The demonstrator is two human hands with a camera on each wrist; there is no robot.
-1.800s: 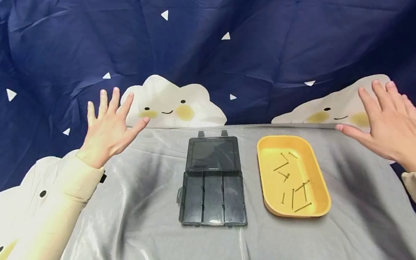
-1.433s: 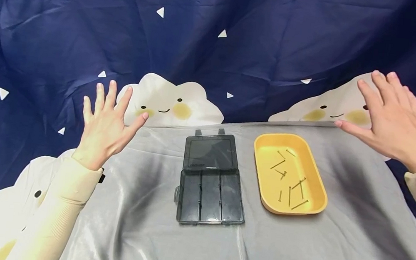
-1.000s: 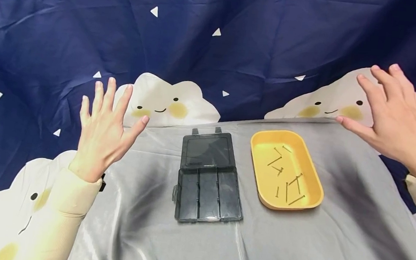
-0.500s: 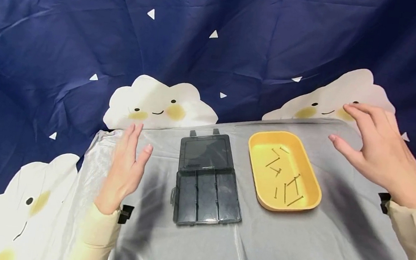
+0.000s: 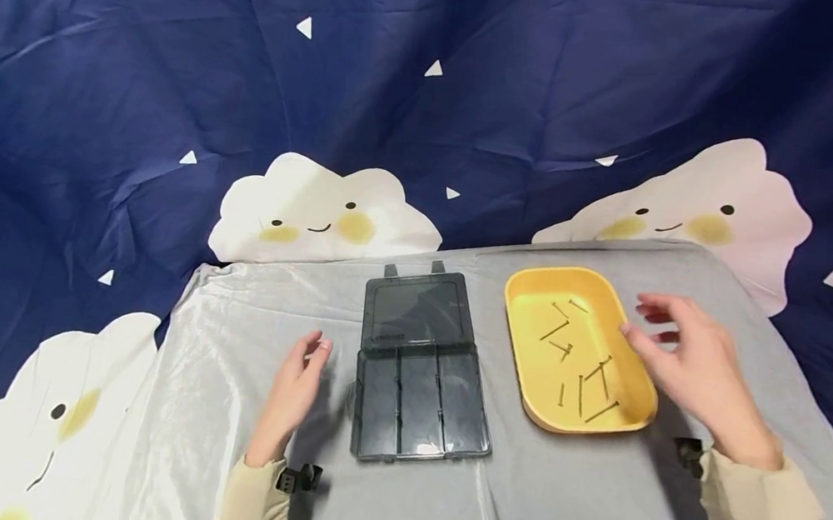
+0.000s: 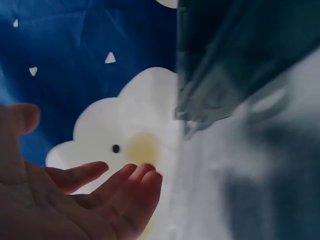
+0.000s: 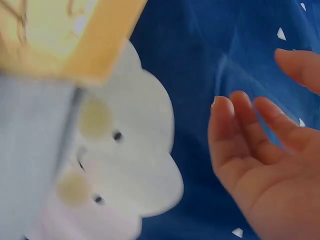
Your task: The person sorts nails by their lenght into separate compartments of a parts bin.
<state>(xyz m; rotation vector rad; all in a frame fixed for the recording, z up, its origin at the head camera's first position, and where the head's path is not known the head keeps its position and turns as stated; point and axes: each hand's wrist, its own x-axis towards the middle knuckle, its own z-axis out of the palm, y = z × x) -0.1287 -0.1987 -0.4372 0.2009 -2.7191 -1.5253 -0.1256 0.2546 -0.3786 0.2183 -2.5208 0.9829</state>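
Note:
In the head view a dark translucent compartment box point(image 5: 421, 407) lies with its lid point(image 5: 419, 310) folded back, showing three long bare compartments. To its right is a yellow tray point(image 5: 574, 426) with several screws point(image 5: 554, 330) scattered on its floor. My left hand point(image 5: 293, 386) hovers just left of the box, fingers relaxed, holding nothing. The right hand point(image 5: 700, 367) hangs over the tray's right edge, thumb and fingers apart and loosely bent. Both wrist views show a bare palm: the left hand point(image 6: 105, 200) and the right hand point(image 7: 270, 155). Whether the screws are all alike is too small to tell.
Grey cloth point(image 5: 551, 507) covers the table. A dark blue curtain point(image 5: 509, 76) printed with white clouds point(image 5: 331, 210) hangs behind it and along the left side. A small black device point(image 5: 299, 479) sits at the left wrist, another point(image 5: 690, 455) at the right.
Both hands have come down from high, spread poses at the sides and moved inward, the left toward the box, the right toward the tray. Their fingers have relaxed. Box, tray and screws stay put.

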